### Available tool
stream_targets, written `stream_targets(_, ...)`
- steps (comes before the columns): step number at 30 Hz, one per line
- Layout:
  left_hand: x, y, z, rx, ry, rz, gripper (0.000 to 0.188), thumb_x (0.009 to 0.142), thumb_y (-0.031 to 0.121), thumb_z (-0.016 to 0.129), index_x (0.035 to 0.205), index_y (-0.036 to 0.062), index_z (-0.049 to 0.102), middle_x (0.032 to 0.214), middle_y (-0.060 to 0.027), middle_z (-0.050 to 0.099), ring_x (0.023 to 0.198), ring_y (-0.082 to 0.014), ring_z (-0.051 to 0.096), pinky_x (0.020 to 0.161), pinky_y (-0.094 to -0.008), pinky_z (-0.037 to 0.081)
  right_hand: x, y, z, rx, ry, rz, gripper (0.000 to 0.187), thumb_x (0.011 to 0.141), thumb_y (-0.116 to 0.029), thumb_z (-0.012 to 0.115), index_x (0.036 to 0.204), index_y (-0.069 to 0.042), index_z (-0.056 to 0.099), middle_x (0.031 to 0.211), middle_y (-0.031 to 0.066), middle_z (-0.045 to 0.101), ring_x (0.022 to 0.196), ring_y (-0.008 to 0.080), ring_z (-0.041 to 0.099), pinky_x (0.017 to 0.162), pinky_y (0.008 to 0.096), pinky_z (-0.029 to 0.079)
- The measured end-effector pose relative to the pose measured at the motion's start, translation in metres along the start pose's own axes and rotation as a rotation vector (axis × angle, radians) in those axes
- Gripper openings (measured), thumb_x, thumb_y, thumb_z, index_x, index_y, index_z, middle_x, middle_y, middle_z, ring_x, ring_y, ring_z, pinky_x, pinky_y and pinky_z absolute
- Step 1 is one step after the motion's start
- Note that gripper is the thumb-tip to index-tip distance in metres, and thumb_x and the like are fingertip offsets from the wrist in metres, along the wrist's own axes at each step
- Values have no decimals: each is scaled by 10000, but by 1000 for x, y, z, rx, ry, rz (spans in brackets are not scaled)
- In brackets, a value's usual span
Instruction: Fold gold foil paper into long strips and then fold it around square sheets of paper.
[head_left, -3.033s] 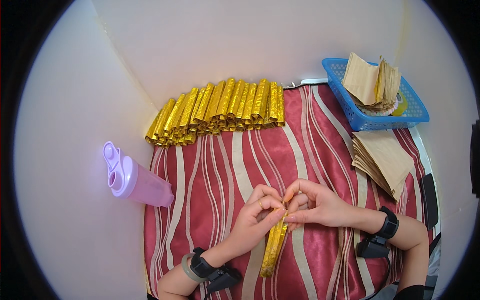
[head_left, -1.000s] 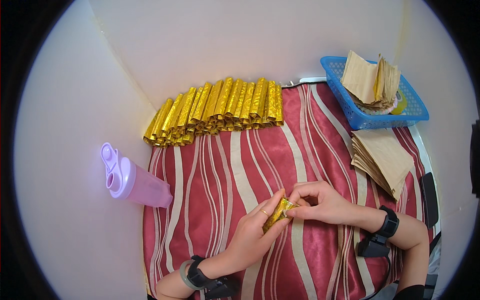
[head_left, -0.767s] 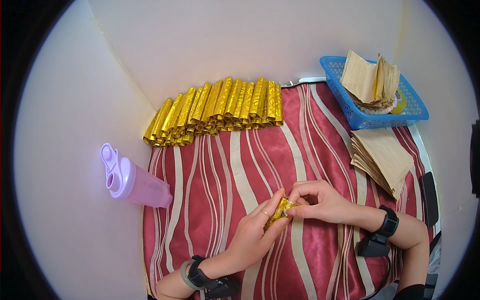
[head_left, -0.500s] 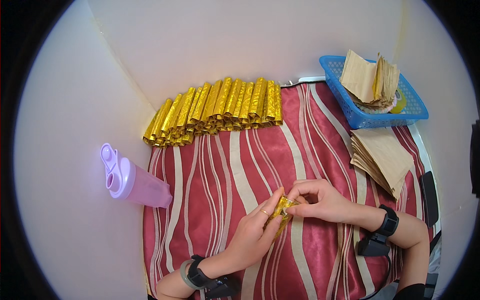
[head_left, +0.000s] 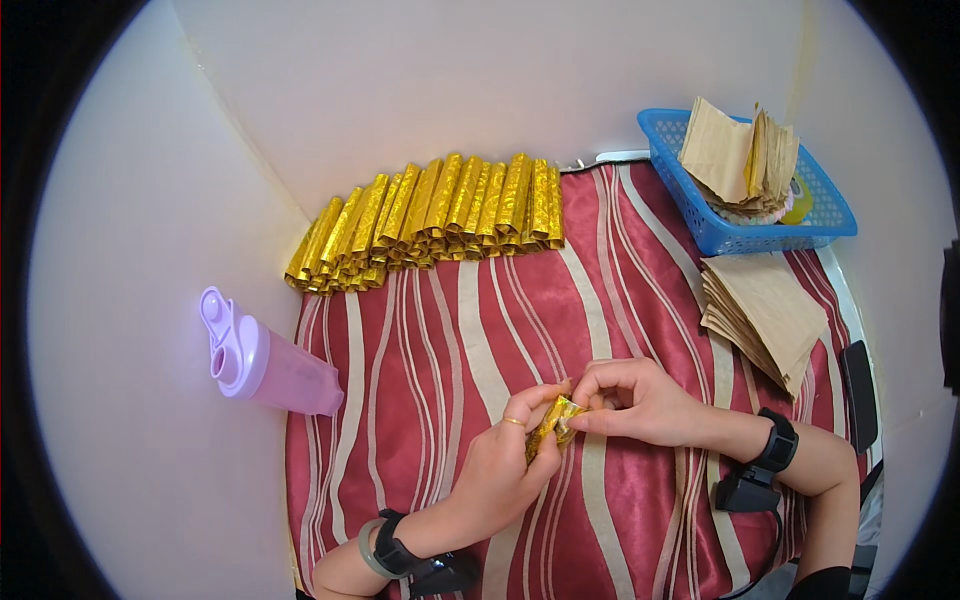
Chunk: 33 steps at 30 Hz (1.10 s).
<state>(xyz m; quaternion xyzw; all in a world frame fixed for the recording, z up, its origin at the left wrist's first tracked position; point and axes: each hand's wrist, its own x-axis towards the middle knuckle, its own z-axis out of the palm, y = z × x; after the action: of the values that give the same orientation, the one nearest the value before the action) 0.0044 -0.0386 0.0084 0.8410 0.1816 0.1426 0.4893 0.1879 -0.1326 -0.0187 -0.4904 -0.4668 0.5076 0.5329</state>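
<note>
A gold foil paper tube [head_left: 549,428] is held low over the striped cloth, near the middle front. My left hand [head_left: 498,472], with a ring on one finger, wraps its fingers and thumb around the tube's body. At the tube's upper right end, the thumb and fingertips of my right hand [head_left: 645,403] pinch the foil edge. That end looks creased, with a paler inner side showing. The fingers cover much of the tube. Farther back, a stacked pile of similar gold tubes [head_left: 440,212] lies along the wall, their ends facing me.
A lilac shaker bottle [head_left: 285,368] lies tilted at the left. At the back right, a blue basket [head_left: 740,238] holds brown papers [head_left: 720,155]; more folded brown paper [head_left: 770,310] lies before it. A black phone-like slab [head_left: 858,397] rests at the right edge of the red striped cloth [head_left: 420,370].
The left fingers have curled and shifted around the tube, turning it slightly so its creased end sits a little lower left. The right hand stays pinched at that end, almost unmoved.
</note>
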Motion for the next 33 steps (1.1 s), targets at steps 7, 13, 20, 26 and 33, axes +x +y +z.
stream_targets(7, 0, 1, 4, 87, 60, 49, 410, 893, 15, 541, 1283, -1, 416, 1190, -203, 606, 1005, -362, 643, 815, -388, 540, 0, 0, 0, -3, 0, -19, 125, 865, -128, 701, 867, -24, 631, 875, -14, 574, 671, 16, 460, 587, 193, 384)
stream_targets(13, 0, -3, 7, 156, 76, 133, 450, 875, -3, 545, 1303, 0, 405, 1195, -202, 602, 1022, -367, 628, 818, -397, 539, 0, -3, -1, -15, 1, -36, 105, 869, -109, 693, 894, -19, 645, 863, -20, 563, 686, 19, 465, 594, 194, 382)
stream_targets(20, 1, -12, 7, 286, 119, 272, 508, 854, -38, 541, 1351, -13, 434, 1162, -218, 602, 976, -348, 635, 811, -394, 527, -2, -2, -2, -55, 15, -107, 119, 881, -109, 679, 942, -6, 672, 842, -17, 565, 710, 25, 477, 615, 196, 383)
stream_targets(26, 1, -3, 5, 352, 116, 308, 519, 864, 11, 578, 1359, -37, 429, 1164, -207, 605, 931, -331, 617, 795, -391, 507, -2, -1, -2, -99, 29, -157, 117, 886, -116, 675, 937, -11, 682, 829, -1, 585, 716, 43, 504, 624, 207, 404)
stream_targets(33, -2, -2, 4, 329, 87, 278, 558, 855, 47, 638, 1370, -42, 442, 1241, -171, 598, 911, -290, 597, 804, -349, 481, -3, -6, -1, -107, 35, -163, 121, 886, -118, 678, 935, -7, 686, 850, 13, 609, 730, 55, 529, 639, 217, 430)
